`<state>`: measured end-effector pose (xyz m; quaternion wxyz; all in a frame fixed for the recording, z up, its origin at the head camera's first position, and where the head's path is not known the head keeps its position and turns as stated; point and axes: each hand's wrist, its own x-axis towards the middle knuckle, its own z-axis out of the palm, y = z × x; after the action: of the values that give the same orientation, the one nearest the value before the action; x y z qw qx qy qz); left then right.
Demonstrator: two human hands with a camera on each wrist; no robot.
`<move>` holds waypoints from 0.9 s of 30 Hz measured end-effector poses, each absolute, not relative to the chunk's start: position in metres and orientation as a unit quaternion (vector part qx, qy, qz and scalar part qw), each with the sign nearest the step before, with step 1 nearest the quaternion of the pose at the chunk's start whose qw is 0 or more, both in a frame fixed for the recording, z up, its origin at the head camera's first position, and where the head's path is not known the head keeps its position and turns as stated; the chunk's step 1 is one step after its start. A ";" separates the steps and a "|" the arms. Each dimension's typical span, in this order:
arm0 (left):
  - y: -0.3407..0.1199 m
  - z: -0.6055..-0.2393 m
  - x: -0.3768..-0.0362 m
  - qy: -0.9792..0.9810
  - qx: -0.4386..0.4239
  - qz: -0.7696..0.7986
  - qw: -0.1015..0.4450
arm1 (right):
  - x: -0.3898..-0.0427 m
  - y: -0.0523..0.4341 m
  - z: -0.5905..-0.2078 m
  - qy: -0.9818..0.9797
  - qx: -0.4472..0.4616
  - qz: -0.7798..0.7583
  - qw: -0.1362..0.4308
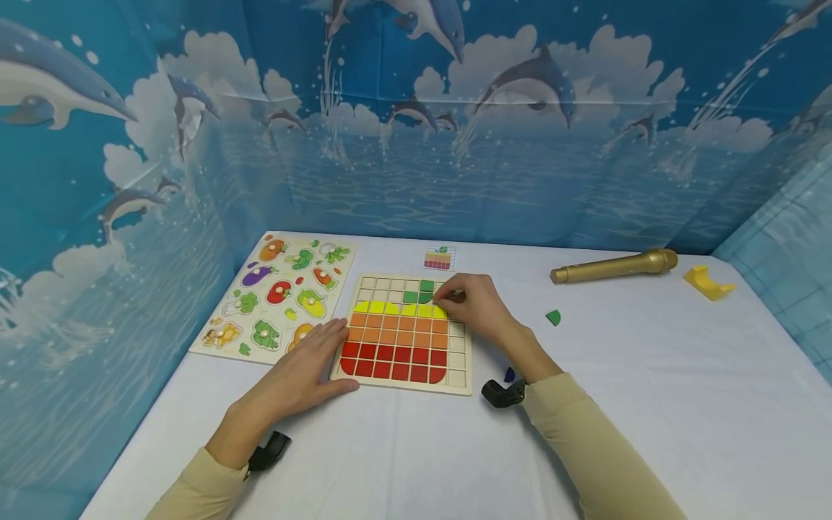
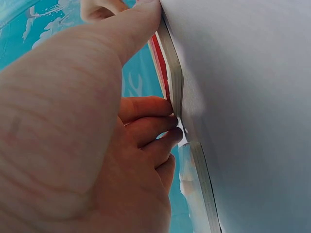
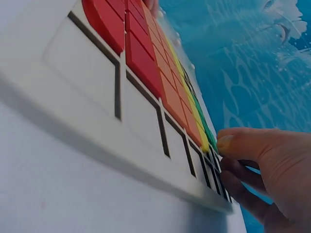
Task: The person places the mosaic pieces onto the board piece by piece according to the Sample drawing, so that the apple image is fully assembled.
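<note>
A wooden grid board (image 1: 458, 361) lies on the white table, filled with red, orange and yellow tiles and a few green ones at the top. My left hand (image 1: 305, 375) lies flat on the board's left edge, thumb along its front rim (image 2: 175, 73). My right hand (image 1: 471, 307) sits at the board's upper right with its fingers curled. Its thumb and fingertips pinch the right edge of a rounded green tile (image 1: 425, 297) in the row above the yellow ones. In the right wrist view the thumb (image 3: 233, 143) presses where the yellow and green rows end.
A vegetable peg puzzle (image 1: 276, 300) lies left of the board. A small pattern card (image 1: 440, 258) is behind it. A loose green piece (image 1: 553, 317), a gold microphone (image 1: 614, 266) and a yellow clip (image 1: 708, 282) lie to the right. Dolphin-print backdrops wall the table.
</note>
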<state>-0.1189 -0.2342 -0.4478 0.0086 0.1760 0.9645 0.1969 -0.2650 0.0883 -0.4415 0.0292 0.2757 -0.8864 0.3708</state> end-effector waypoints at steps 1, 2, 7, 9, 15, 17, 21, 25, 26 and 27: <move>-0.235 -0.448 -0.119 0.964 0.176 0.197 0.008 | -0.264 0.091 -0.441 -0.887 0.269 0.373 0.027; -0.235 -0.447 -0.118 0.964 0.177 0.196 0.007 | -0.263 0.094 -0.440 -0.888 0.264 0.375 0.026; -0.237 -0.448 -0.118 0.964 0.179 0.195 0.006 | -0.259 0.107 -0.435 -0.893 0.247 0.377 0.015; -0.237 -0.448 -0.118 0.964 0.180 0.196 0.007 | -0.257 0.113 -0.433 -0.894 0.244 0.375 0.012; -0.236 -0.448 -0.119 0.964 0.181 0.192 0.009 | -0.249 0.141 -0.432 -0.904 0.247 0.347 0.026; -0.235 -0.448 -0.120 0.965 0.182 0.190 0.009 | -0.247 0.153 -0.432 -0.909 0.243 0.336 0.034; -0.236 -0.447 -0.120 0.964 0.184 0.189 0.008 | -0.243 0.176 -0.432 -0.920 0.226 0.315 0.057; -0.236 -0.447 -0.120 0.964 0.184 0.191 0.009 | -0.238 0.197 -0.428 -0.926 0.213 0.302 0.074; -0.236 -0.448 -0.120 0.964 0.184 0.192 0.009 | -0.237 0.202 -0.427 -0.927 0.210 0.301 0.077; -0.236 -0.448 -0.120 0.964 0.183 0.191 0.010 | -0.235 0.207 -0.427 -0.928 0.206 0.299 0.079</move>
<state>-0.1199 -0.2357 -0.4481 0.0100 0.1834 0.9642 0.1911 -0.2350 0.2072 -0.4269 0.0792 0.2056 -0.9284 0.2993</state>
